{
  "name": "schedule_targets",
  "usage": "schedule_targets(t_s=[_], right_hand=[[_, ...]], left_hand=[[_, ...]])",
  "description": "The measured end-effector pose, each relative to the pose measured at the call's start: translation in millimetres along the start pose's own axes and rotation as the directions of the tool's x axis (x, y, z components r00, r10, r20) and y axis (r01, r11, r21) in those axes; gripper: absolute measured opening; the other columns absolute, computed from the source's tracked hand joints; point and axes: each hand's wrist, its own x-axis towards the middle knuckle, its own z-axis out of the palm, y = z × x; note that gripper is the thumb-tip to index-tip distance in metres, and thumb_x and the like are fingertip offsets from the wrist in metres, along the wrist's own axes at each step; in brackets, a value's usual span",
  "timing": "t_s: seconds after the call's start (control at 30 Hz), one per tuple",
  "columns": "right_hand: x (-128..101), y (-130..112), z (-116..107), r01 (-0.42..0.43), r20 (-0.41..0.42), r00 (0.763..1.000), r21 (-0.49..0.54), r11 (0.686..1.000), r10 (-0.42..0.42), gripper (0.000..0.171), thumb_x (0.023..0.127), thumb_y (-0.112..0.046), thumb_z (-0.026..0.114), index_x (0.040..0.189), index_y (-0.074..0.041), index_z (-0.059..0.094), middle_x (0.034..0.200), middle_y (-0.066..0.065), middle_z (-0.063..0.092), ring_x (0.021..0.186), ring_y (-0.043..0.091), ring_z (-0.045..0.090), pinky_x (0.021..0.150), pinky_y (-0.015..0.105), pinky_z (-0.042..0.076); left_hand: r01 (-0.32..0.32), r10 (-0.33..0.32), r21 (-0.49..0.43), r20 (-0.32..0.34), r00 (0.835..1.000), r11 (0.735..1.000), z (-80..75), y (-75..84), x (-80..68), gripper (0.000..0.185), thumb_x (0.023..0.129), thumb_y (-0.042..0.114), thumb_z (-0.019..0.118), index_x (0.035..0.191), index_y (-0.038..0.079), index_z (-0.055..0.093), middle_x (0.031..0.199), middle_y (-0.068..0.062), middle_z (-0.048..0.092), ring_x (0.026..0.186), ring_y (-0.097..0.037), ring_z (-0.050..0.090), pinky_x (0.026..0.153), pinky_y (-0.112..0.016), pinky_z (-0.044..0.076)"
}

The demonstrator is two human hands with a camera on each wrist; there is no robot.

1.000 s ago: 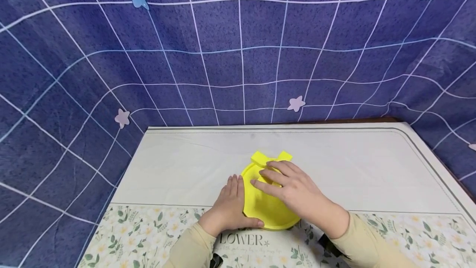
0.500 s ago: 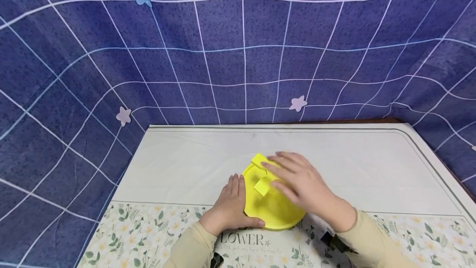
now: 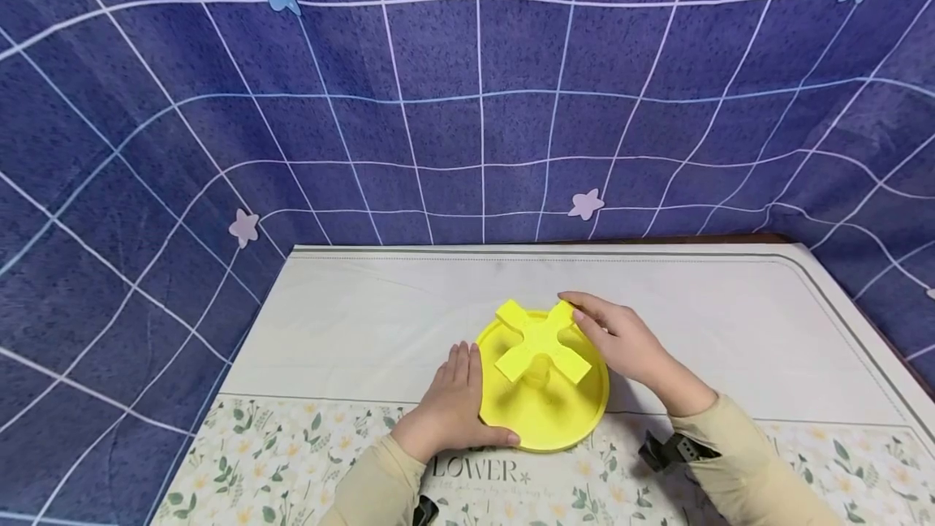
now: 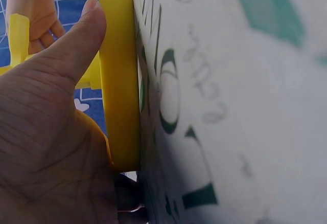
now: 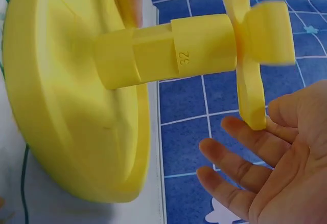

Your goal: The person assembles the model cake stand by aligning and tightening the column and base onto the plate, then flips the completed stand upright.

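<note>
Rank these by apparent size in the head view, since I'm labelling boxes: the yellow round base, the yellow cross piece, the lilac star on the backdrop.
1. yellow round base
2. yellow cross piece
3. lilac star, though it sits farther back, so its true size is unsure.

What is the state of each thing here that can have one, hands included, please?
Yellow dish: flat on the table, right way up.
Yellow cross: raised above the dish on a short post, upright.
Post: standing in the dish's middle, marked 32.
Left hand: open, fingers straight against the dish's left rim, thumb along its near edge.
Right hand: open, fingertips touching one arm of the cross.
Tablecloth: spread flat.
</note>
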Motion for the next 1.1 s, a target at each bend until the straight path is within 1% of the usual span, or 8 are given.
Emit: schedule_targets(t_s=[0.27, 0.4, 0.5, 0.63, 0.77, 0.87, 0.97, 1.1], right_hand=[[-18, 5, -6, -0.004, -0.011, 1.000, 0.052, 0.999, 0.005, 0.034, 0.101, -0.014, 0.054, 0.133, -0.002, 0.059, 0.125, 0.014, 0.064, 0.109, 0.031, 0.064, 0.089, 0.045, 0.052], [-29, 3, -8, -0.043, -0.007, 0.999, 0.085, 0.996, 0.043, 0.030, 0.098, -0.015, 0.060, 0.127, -0.007, 0.062, 0.118, 0.008, 0.069, 0.104, 0.027, 0.066, 0.085, 0.041, 0.055], [-36, 0, -9, -0.057, -0.024, 0.998, 0.046, 0.997, 0.058, 0.026, 0.095, -0.018, 0.066, 0.120, -0.012, 0.065, 0.109, 0.001, 0.072, 0.099, 0.023, 0.068, 0.081, 0.041, 0.055], [-45, -6, -7, -0.044, -0.065, 0.997, -0.045, 0.998, 0.041, 0.025, 0.089, -0.022, 0.073, 0.113, -0.016, 0.067, 0.099, -0.004, 0.074, 0.093, 0.019, 0.069, 0.063, 0.033, 0.054], [-50, -12, -3, -0.017, -0.075, 0.997, -0.100, 0.995, 0.009, 0.028, 0.083, -0.026, 0.079, 0.108, -0.017, 0.069, 0.096, -0.005, 0.073, 0.088, 0.016, 0.070, 0.047, 0.023, 0.041], [-53, -16, 2, 0.024, -0.077, 0.996, -0.152, 0.988, -0.037, 0.030, 0.081, -0.030, 0.081, 0.106, -0.016, 0.071, 0.095, -0.005, 0.073, 0.084, 0.014, 0.070, 0.051, 0.021, 0.043], [-54, -19, 6, 0.056, -0.083, 0.994, -0.194, 0.979, -0.073, 0.033, 0.079, -0.032, 0.082, 0.105, -0.014, 0.072, 0.095, -0.005, 0.073, 0.082, 0.013, 0.070, 0.056, 0.024, 0.049], [-55, -21, 6, 0.074, -0.084, 0.992, -0.212, 0.975, -0.094, 0.035, 0.078, -0.034, 0.082, 0.106, -0.013, 0.073, 0.097, -0.004, 0.073, 0.082, 0.013, 0.069, 0.059, 0.026, 0.051]], left_hand=[[-0.005, 0.004, -0.012, -0.010, 1.000, 1.000, 0.4, -1.2, -0.2, 0.137, 0.069, 0.080, 0.065, 0.153, -0.006, -0.001, 0.158, -0.030, -0.003, 0.146, -0.041, -0.002, 0.117, -0.050, 0.012], [-0.008, 0.008, -0.008, -0.014, 1.000, 1.000, 0.0, -1.1, -0.8, 0.137, 0.069, 0.080, 0.065, 0.153, -0.007, 0.000, 0.158, -0.030, -0.002, 0.146, -0.041, -0.002, 0.117, -0.050, 0.012], [-0.009, 0.009, -0.002, -0.017, 1.000, 1.000, 0.1, -1.0, -0.6, 0.136, 0.069, 0.079, 0.065, 0.153, -0.008, 0.001, 0.157, -0.031, -0.001, 0.146, -0.041, -0.001, 0.117, -0.050, 0.012], [-0.011, 0.011, -0.003, -0.019, 1.000, 1.000, -0.1, -0.4, -0.4, 0.136, 0.069, 0.079, 0.065, 0.153, -0.008, 0.002, 0.157, -0.031, -0.001, 0.146, -0.042, 0.000, 0.117, -0.051, 0.014], [-0.016, 0.016, -0.005, -0.020, 1.000, 1.000, -0.1, -0.2, -0.4, 0.136, 0.069, 0.077, 0.067, 0.152, -0.009, 0.002, 0.157, -0.032, -0.001, 0.146, -0.042, 0.000, 0.117, -0.051, 0.014], [-0.016, 0.016, -0.003, -0.015, 1.000, 1.000, 0.4, -0.3, -0.1, 0.135, 0.070, 0.077, 0.067, 0.152, -0.009, 0.001, 0.157, -0.032, -0.001, 0.146, -0.042, -0.001, 0.117, -0.052, 0.013], [-0.015, 0.015, -0.006, -0.012, 1.000, 1.000, 0.9, -0.3, 0.4, 0.135, 0.070, 0.076, 0.067, 0.152, -0.009, 0.001, 0.157, -0.032, -0.002, 0.146, -0.042, -0.001, 0.117, -0.052, 0.013], [-0.011, 0.011, -0.005, -0.013, 1.000, 1.000, 0.3, 0.9, -0.6, 0.136, 0.069, 0.078, 0.066, 0.152, -0.008, 0.002, 0.157, -0.032, -0.001, 0.146, -0.042, -0.001, 0.117, -0.051, 0.013]])
